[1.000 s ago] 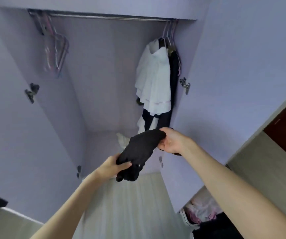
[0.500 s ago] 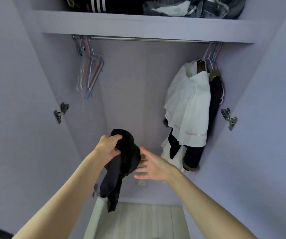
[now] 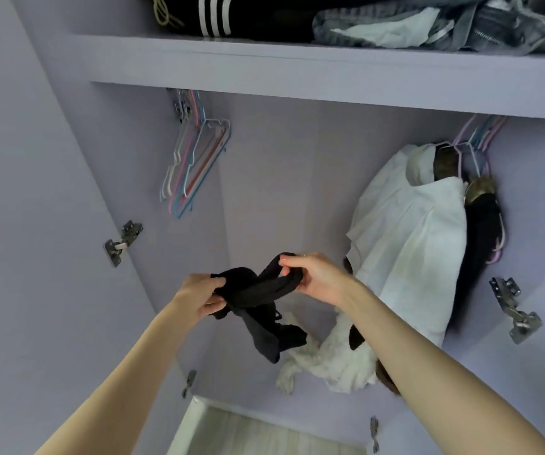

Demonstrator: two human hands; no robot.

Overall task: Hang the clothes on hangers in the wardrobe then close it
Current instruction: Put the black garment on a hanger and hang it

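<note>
Head view: both hands are up inside the open wardrobe (image 3: pixel 51 192), left hand (image 3: pixel 198 295) and right hand (image 3: pixel 313 277) each pinching an end of the black garment (image 3: pixel 258 290). It's bunched and twisted, its long axis running left-right between them, a tail drooping down. Looks light, limp, thin; best taken at shoulders or straps. Spare hangers (image 3: pixel 195 165) wait near the top left corner.

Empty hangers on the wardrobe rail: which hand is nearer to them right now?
Left. The left hand grips the black garment almost directly below the empty hangers; the right hand holds the garment's other end, farther right, toward the hung white shirt.
</note>
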